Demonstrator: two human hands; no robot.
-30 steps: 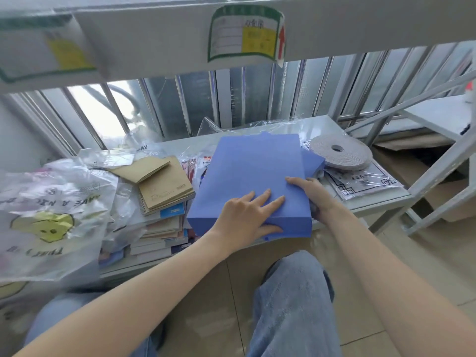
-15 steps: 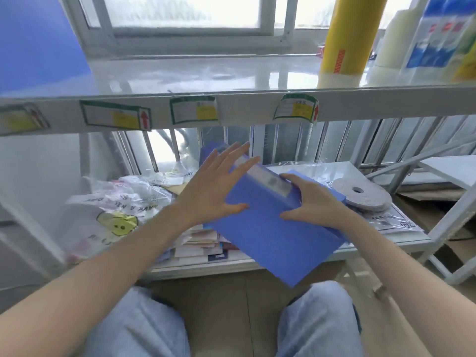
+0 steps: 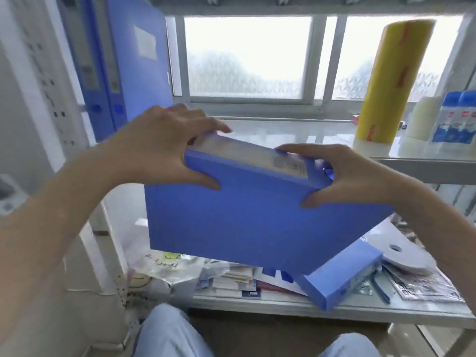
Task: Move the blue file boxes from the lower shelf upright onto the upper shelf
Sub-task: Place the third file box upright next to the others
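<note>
bright backlight from the frosted window, motion blur, wide-angle edge distortion

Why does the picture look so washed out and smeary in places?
Head view: the frosted window backlights the scene, bleaching the glossy upper shelf with glare; motion blur softens both hands and the label on the held blue file box; the wide lens bends the edges.

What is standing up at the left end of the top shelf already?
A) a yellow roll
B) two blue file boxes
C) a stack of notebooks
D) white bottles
B: two blue file boxes stand upright at the left end of the upper shelf, while the yellow roll and the white bottles are over on the right.
</note>
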